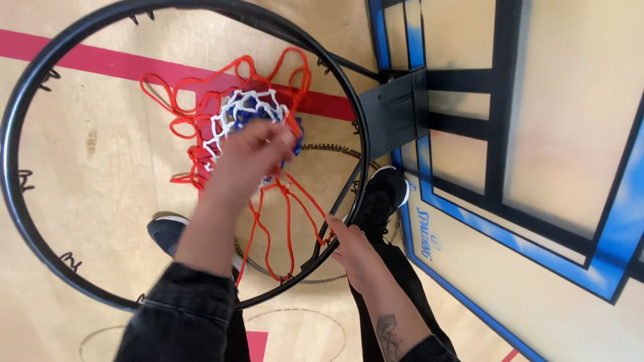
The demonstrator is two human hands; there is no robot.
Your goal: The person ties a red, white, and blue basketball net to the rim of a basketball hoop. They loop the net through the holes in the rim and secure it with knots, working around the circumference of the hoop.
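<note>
the round black metal basketball hoop (20,201) lies flat under the camera, its opening facing up, its bracket end pointing right toward the clear backboard with blue and black lines (537,134). inside the ring hangs the red, white and blue knotted cord net (248,110), bunched near the middle, its long red loops running down toward the rim's near right edge, where some are hooked. the left hand (251,157) reaches through the ring, fingers pinched closed on the net's gathered cords. the right hand (352,245) grips the rim's lower right edge, fingers curled on it. below, two dark shoes (382,194) stand on the pale wooden floor (87,201).
</note>
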